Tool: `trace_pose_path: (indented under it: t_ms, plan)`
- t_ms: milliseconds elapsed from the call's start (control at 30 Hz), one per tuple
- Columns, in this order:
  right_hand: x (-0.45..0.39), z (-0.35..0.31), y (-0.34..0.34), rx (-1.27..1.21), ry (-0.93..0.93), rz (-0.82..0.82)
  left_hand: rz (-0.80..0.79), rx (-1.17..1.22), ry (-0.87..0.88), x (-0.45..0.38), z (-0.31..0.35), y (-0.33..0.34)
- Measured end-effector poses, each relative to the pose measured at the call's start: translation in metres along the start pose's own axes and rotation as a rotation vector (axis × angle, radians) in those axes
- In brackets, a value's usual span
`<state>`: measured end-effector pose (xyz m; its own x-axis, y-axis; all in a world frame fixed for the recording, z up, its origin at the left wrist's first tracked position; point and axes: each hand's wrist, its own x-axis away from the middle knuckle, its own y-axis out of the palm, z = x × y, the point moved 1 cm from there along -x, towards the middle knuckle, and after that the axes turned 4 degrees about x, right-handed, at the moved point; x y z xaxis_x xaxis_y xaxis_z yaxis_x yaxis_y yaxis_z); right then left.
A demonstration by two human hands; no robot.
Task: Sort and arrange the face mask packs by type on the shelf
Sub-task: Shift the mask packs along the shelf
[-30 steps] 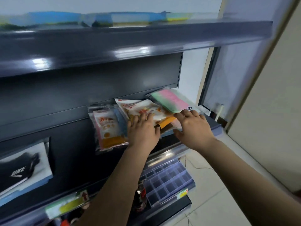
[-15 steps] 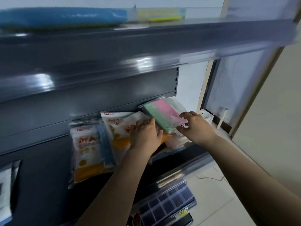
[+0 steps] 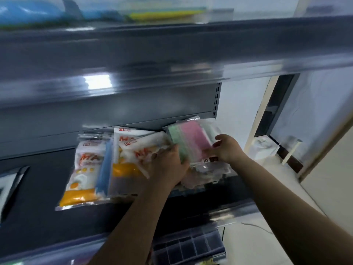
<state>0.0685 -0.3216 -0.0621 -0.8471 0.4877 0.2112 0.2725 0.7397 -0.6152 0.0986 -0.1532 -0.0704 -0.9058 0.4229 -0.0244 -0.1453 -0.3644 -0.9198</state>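
my right hand (image 3: 227,149) pinches the near right edge of the green-and-pink mask pack (image 3: 188,141), thumb on top, fingers curled beneath. my left hand (image 3: 168,165) curls round that same pack's left side, so both hands hold it just above the shelf (image 3: 38,222). under my right hand lies a pale, crinkled clear pack (image 3: 206,174) (its contents are too blurred to tell). just left of my left hand two white-and-orange mask packs (image 3: 131,150) overlap, the top one tilted. further left another white-and-orange pack (image 3: 84,169) lies in clear wrap with a blue strip (image 3: 104,165) along its right side. above my hands runs the upper shelf (image 3: 172,44), with blurred blue and yellow packs (image 3: 107,14) on it. below my wrists sits a dark compartment tray (image 3: 189,245).
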Motion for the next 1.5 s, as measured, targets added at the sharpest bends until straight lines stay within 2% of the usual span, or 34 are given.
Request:
trace_pose_path:
  t_ms: [167, 300, 400, 500, 667, 800, 1033, 1233, 1433, 1500]
  plan:
    - [-0.011, 0.012, -0.012, -0.389, -0.103, -0.124, 0.053, 0.076, -0.024, 0.002, 0.02, 0.007]
    - [-0.015, 0.034, -0.037, -0.634, -0.18, -0.154, 0.104, 0.063, -0.081, 0.004, 0.034, 0.014]
    - [-0.021, 0.059, -0.059, -0.764, -0.152, -0.128, 0.148, 0.05, -0.11, 0.007, 0.048, 0.022]
    - [-0.027, 0.08, -0.071, -0.85, -0.112, -0.084, 0.113, 0.009, -0.183, 0.002, 0.065, 0.035]
    - [-0.028, 0.107, -0.077, -0.854, -0.101, -0.137, 0.035, -0.098, -0.331, -0.004, 0.076, 0.05]
    - [-0.033, 0.122, -0.09, -0.89, -0.079, -0.146, 0.093, -0.078, -0.396, -0.004, 0.076, 0.055]
    - [-0.035, 0.134, -0.095, -0.881, -0.074, -0.225, 0.242, 0.273, -0.442, 0.001, 0.079, 0.052]
    - [-0.026, 0.128, -0.094, -0.902, -0.157, -0.269, 0.466, 0.564, -0.344, 0.024, 0.075, 0.045]
    - [-0.005, 0.116, -0.081, -0.942, -0.23, -0.304, 0.621, 0.947, -0.269, 0.058, 0.059, 0.038]
    - [0.004, 0.11, -0.074, -0.937, -0.251, -0.32, 0.656, 1.011, -0.26, 0.069, 0.051, 0.037]
